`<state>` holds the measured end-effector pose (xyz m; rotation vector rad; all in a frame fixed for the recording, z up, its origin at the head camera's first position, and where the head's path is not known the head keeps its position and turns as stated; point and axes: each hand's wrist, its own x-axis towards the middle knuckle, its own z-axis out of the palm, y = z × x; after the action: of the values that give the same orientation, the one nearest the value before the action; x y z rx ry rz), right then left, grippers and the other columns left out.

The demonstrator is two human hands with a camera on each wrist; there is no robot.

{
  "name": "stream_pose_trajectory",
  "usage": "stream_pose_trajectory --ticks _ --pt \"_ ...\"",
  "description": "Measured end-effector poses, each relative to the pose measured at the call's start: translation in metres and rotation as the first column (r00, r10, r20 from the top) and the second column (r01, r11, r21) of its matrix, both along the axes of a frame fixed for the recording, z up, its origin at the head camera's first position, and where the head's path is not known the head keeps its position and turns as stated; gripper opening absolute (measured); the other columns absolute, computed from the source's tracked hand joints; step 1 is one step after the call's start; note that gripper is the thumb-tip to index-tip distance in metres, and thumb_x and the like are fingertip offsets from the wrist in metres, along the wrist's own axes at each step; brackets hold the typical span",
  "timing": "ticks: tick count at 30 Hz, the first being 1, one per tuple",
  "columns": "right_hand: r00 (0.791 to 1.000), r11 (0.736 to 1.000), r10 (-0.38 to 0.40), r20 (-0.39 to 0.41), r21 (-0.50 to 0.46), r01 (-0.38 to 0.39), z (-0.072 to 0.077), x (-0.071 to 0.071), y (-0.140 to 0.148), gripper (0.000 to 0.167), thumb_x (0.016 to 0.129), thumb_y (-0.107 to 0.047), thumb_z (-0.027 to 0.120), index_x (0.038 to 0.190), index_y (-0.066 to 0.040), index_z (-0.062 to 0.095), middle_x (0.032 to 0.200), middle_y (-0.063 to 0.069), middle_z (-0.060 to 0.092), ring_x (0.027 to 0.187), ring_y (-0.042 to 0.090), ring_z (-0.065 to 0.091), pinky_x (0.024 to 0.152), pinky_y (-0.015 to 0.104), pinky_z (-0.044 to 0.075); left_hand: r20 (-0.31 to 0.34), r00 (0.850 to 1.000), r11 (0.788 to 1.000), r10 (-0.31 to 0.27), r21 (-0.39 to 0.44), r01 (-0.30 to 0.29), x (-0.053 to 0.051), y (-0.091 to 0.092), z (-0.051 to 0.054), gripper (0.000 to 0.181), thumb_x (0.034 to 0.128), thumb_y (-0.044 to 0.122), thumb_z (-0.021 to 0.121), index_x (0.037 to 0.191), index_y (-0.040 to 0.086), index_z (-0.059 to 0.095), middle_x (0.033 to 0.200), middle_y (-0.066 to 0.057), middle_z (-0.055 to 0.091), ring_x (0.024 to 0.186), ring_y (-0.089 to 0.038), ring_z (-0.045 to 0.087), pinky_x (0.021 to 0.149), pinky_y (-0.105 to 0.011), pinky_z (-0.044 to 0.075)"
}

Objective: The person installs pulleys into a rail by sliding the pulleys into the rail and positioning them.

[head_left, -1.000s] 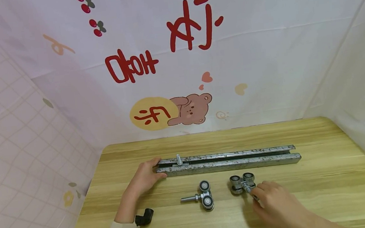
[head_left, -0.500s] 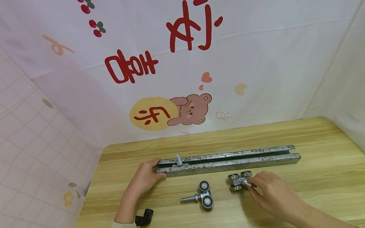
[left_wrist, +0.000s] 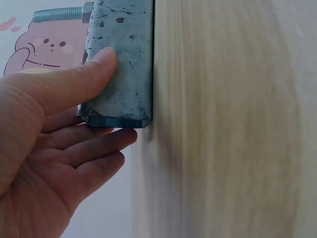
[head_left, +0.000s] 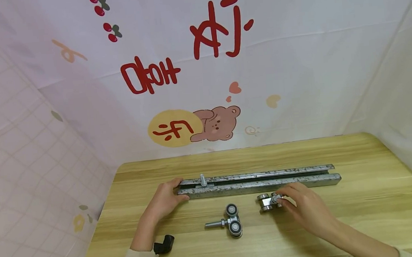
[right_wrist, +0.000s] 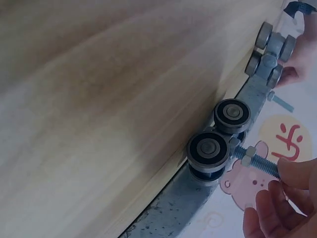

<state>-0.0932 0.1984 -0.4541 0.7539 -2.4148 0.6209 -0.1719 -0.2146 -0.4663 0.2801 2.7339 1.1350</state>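
Note:
A galvanized steel C-channel rail (head_left: pixel 270 185) lies lengthwise across the table. My left hand (head_left: pixel 164 198) holds its left end; the left wrist view has the thumb on the rail's side and fingers around its end. Near that end, a threaded bolt (left_wrist: pixel 59 14) sticks up out of the rail's slot. My right hand (head_left: pixel 306 204) pinches the bolt of a roller trolley (head_left: pixel 266 202) just in front of the rail. In the right wrist view, thumb and fingers meet at the tip of that threaded bolt (right_wrist: pixel 262 164). Some of the trolley's wheels are hidden by the fingers.
A second roller trolley (head_left: pixel 233 220) lies between the hands, bolt pointing left. A black elbow-shaped piece (head_left: pixel 164 244) is beside the left wrist. Behind the wooden table (head_left: pixel 188 256) hangs a printed white cloth (head_left: pixel 297 75), with cloth at both sides too.
My right hand has moved away from me toward the rail, turning the held trolley so its wheels tilt differently. The left hand and the rail have stayed in place.

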Motion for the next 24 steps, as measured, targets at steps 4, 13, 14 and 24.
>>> stream_pose_trajectory --ticks 4,13,14,24 --pt "1.000 1.000 -0.006 0.015 -0.005 0.006 0.000 -0.006 -0.001 0.028 0.073 0.002 0.092 0.096 -0.007 0.079 0.093 -0.003 0.073 0.086 0.017 0.069 0.069 0.036 0.060 -0.003 1.000 1.000 0.003 -0.005 -0.003 0.000 0.000 -0.001 0.072 0.0907 0.014 0.084 0.153 -0.003 0.051 0.153 -0.023 0.052 0.142 -0.037 0.050 0.110 -0.055 0.047" --pt "0.994 0.999 -0.031 0.106 -0.026 0.034 0.004 -0.011 0.003 0.026 0.075 0.000 0.092 0.098 -0.005 0.081 0.093 -0.001 0.075 0.077 0.015 0.068 0.061 0.029 0.057 -0.002 1.000 1.000 0.009 -0.005 -0.009 0.000 0.002 0.001 0.073 0.0903 0.015 0.085 0.152 -0.002 0.051 0.153 -0.022 0.053 0.142 -0.037 0.049 0.110 -0.055 0.047" --pt "0.992 0.999 -0.035 0.123 -0.032 0.040 0.005 -0.011 0.003 0.025 0.076 0.000 0.092 0.098 -0.005 0.081 0.093 -0.001 0.075 0.077 0.014 0.067 0.060 0.028 0.056 -0.004 1.000 1.000 0.009 -0.007 -0.009 0.000 0.002 0.001 0.073 0.0902 0.015 0.085 0.153 -0.002 0.051 0.153 -0.022 0.053 0.142 -0.037 0.050 0.110 -0.055 0.048" --pt "0.980 0.997 -0.052 0.193 -0.044 0.062 0.006 -0.011 0.011 0.021 0.083 -0.004 0.088 0.103 -0.004 0.081 0.096 0.002 0.075 0.077 0.013 0.067 0.059 0.029 0.055 -0.013 1.000 1.000 0.005 -0.003 -0.005 0.000 0.000 -0.002 0.072 0.0902 0.015 0.085 0.152 -0.003 0.052 0.152 -0.022 0.053 0.142 -0.037 0.050 0.110 -0.054 0.048"
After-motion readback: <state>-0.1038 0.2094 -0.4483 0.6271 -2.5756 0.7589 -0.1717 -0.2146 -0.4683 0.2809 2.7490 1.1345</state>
